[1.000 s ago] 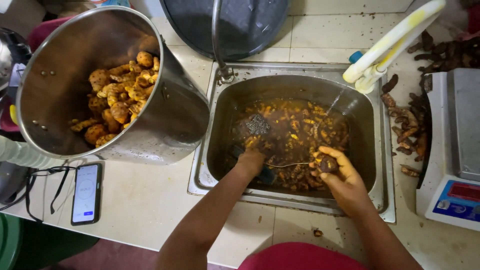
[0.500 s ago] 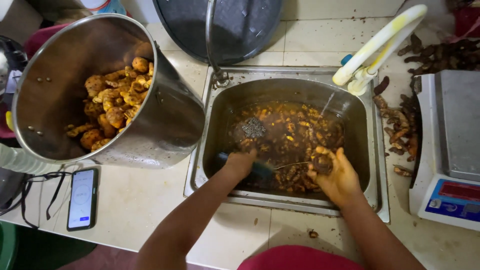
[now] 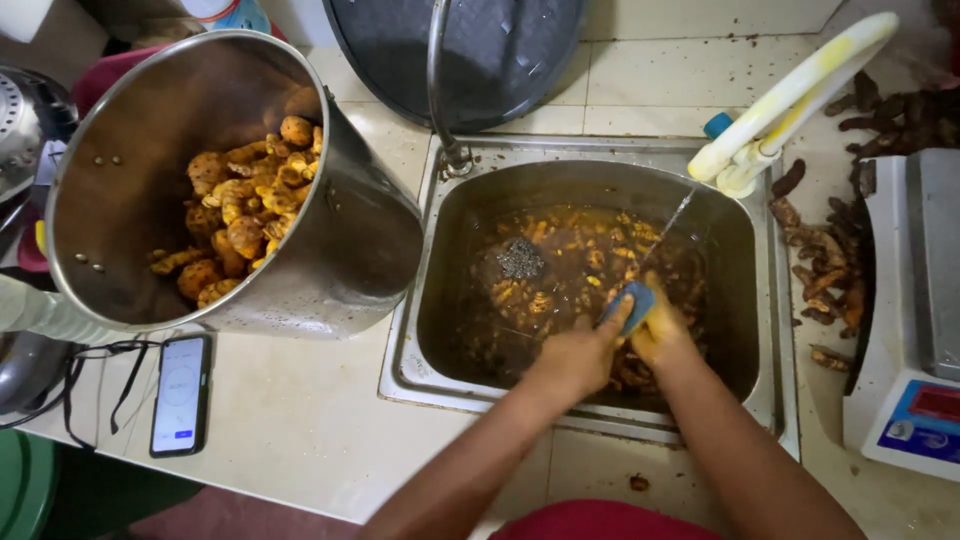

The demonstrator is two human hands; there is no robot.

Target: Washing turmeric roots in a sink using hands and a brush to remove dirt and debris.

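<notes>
Nearest to you, your two bare arms reach out over the pale tiled counter (image 3: pixel 300 420) into the steel sink (image 3: pixel 590 420). On the near left of the counter lies a flat black phone (image 3: pixel 181 394) with a lit screen, and a thin black cable (image 3: pixel 100 375) curls just beside it. Your left hand (image 3: pixel 575 355) and your right hand (image 3: pixel 660 330) are close together in the middle of the sink, low over the brown water. Your left hand pinches a small blue scrubbing brush (image 3: pixel 632 303) with its fingers and holds it against what your right hand has. Your right hand is curled shut around a muddy yellow root, though you cannot see much of that root. Many more muddy yellow roots (image 3: pixel 560 250) lie in the dirty water around your hands. A thin stream of water falls from the white and yellow tap (image 3: pixel 790 100) at the far right of the sink. On the left, a big shiny steel pot (image 3: pixel 330 250) leans on its side, with clean yellow roots (image 3: pixel 235 225) inside. On the right counter lie dark brown unwashed roots (image 3: pixel 825 280), next to a white kitchen scale (image 3: pixel 915 330). Farthest away, a dark round basin (image 3: pixel 470 50) rests behind the sink.
</notes>
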